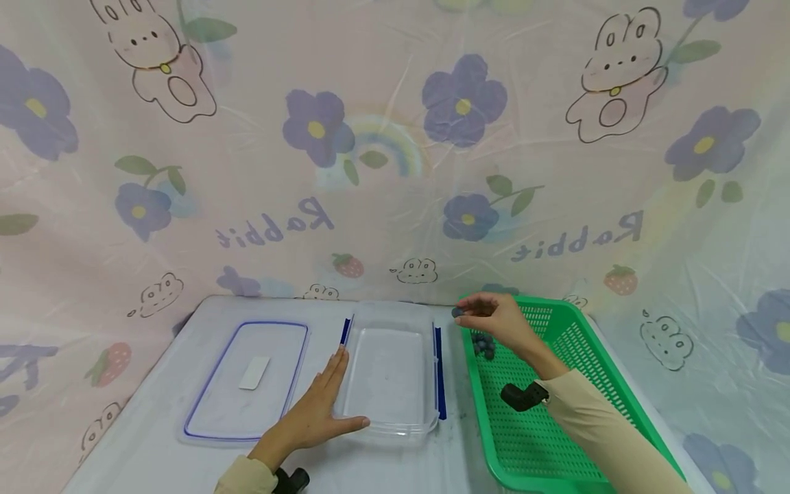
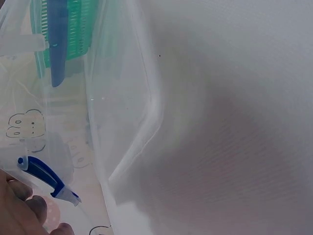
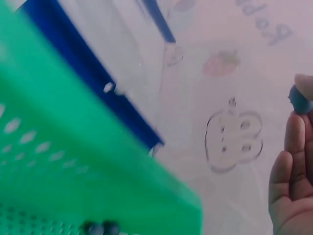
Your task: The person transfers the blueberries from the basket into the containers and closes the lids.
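My right hand (image 1: 500, 322) pinches a blueberry (image 1: 457, 312) between thumb and fingertips, above the far left corner of a green basket (image 1: 478, 412). The right wrist view shows the same dark blue berry, held at the right edge. Several more blueberries (image 1: 484, 345) lie in the basket's far left corner. A clear plastic container (image 1: 389, 370) with blue side clips stands left of the basket. Along its left side lies my left hand (image 1: 317, 408), fingers straight and thumb stretched toward the near rim. In the left wrist view a blue clip (image 2: 44, 174) is near the fingers.
A clear lid (image 1: 271, 350) with a blue seal lies flat on the left, a white rectangle (image 1: 255, 372) on it. White cloth (image 1: 148, 425) covers the table. A curtain (image 1: 382, 226) printed with rabbits and flowers hangs right behind the table.
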Motion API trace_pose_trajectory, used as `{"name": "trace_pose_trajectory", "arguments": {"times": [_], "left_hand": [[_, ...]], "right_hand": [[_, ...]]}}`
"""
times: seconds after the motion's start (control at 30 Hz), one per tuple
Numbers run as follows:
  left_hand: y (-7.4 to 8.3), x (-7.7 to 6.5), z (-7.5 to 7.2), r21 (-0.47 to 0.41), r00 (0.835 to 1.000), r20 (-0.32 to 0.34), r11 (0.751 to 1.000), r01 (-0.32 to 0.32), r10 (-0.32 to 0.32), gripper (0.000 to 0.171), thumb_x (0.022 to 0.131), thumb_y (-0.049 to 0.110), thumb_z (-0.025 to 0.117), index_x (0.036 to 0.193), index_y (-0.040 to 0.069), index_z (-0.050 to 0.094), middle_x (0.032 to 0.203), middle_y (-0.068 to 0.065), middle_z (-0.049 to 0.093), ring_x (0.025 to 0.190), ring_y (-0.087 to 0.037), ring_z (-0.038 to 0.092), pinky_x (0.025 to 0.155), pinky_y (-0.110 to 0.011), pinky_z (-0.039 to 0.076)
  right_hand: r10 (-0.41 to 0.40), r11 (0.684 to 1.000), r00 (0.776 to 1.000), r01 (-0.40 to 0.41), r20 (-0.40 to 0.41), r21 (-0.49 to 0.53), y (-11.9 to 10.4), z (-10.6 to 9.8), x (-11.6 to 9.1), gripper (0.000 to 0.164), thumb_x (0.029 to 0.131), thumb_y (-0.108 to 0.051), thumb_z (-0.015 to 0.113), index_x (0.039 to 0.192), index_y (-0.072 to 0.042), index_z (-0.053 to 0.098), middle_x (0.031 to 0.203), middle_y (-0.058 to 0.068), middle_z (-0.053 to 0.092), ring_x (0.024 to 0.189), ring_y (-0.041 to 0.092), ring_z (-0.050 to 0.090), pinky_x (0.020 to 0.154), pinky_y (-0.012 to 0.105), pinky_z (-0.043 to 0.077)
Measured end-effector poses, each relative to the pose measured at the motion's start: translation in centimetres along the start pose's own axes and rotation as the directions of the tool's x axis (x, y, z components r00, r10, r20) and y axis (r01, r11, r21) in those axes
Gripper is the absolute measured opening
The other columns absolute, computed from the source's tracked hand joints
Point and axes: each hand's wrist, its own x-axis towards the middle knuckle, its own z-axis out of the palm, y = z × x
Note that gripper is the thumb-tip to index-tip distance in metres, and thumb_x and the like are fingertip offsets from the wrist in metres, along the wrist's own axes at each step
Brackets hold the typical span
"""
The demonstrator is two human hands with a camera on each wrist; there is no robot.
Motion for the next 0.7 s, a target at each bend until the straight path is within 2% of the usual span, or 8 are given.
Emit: {"name": "trace_pose_trajectory", "arguments": {"times": [0.13, 0.23, 0.4, 0.6, 0.7], "left_hand": [[0.0, 0.1, 0.1, -0.01, 1.0, 0.003, 1.0, 0.006, -0.006, 0.116, 0.08, 0.059, 0.071, 0.155, 0.003, 0.001, 0.161, -0.011, -0.004, 0.145, -0.027, -0.001, 0.111, -0.059, 0.011], [-0.1, 0.1, 0.1, -0.018, 1.0, 0.003, 1.0, 0.01, -0.01, 0.116, 0.08, 0.058, 0.071, 0.155, 0.004, 0.001, 0.161, -0.011, -0.004, 0.145, -0.026, -0.002, 0.112, -0.059, 0.01], [-0.2, 0.0, 0.2, -0.013, 1.0, 0.007, 1.0, 0.009, -0.009, 0.117, 0.08, 0.059, 0.07, 0.155, 0.006, -0.002, 0.161, -0.01, -0.005, 0.146, -0.029, -0.001, 0.112, -0.059, 0.01], [-0.1, 0.0, 0.2, -0.019, 1.0, -0.001, 1.0, 0.011, -0.011, 0.116, 0.08, 0.056, 0.072, 0.155, 0.006, -0.001, 0.161, -0.011, -0.003, 0.146, -0.031, 0.001, 0.111, -0.06, 0.011], [0.0, 0.0, 0.1, -0.021, 1.0, 0.004, 1.0, 0.016, -0.016, 0.115, 0.081, 0.056, 0.071, 0.155, 0.005, 0.0, 0.161, -0.011, -0.004, 0.146, -0.031, 0.001, 0.111, -0.06, 0.01]], "right_hand": [[-0.017, 1.0, 0.999, 0.016, 0.035, 0.01, -1.2, 1.3, 0.6, 0.032, 0.084, -0.017, 0.078, 0.111, -0.002, 0.069, 0.102, 0.011, 0.069, 0.091, 0.025, 0.065, 0.08, 0.047, 0.054], [-0.03, 0.999, 0.998, 0.029, 0.061, 0.017, -1.8, 2.2, 1.0, 0.032, 0.083, -0.016, 0.078, 0.11, -0.003, 0.069, 0.103, 0.01, 0.069, 0.091, 0.025, 0.065, 0.078, 0.04, 0.055], [-0.041, 0.999, 0.995, 0.04, 0.086, 0.014, -2.9, 3.8, 1.7, 0.029, 0.084, -0.011, 0.077, 0.11, -0.001, 0.069, 0.102, 0.011, 0.069, 0.092, 0.026, 0.064, 0.077, 0.035, 0.055], [-0.081, 0.996, 0.991, 0.077, 0.104, 0.04, -3.0, 5.7, 3.4, 0.027, 0.083, -0.013, 0.078, 0.107, -0.004, 0.07, 0.097, 0.009, 0.069, 0.089, 0.025, 0.065, 0.079, 0.045, 0.055], [-0.077, 0.996, 0.993, 0.073, 0.086, 0.048, -2.7, 6.7, 4.3, 0.026, 0.082, -0.012, 0.079, 0.105, -0.005, 0.071, 0.096, 0.006, 0.07, 0.088, 0.023, 0.066, 0.078, 0.043, 0.055]]}}
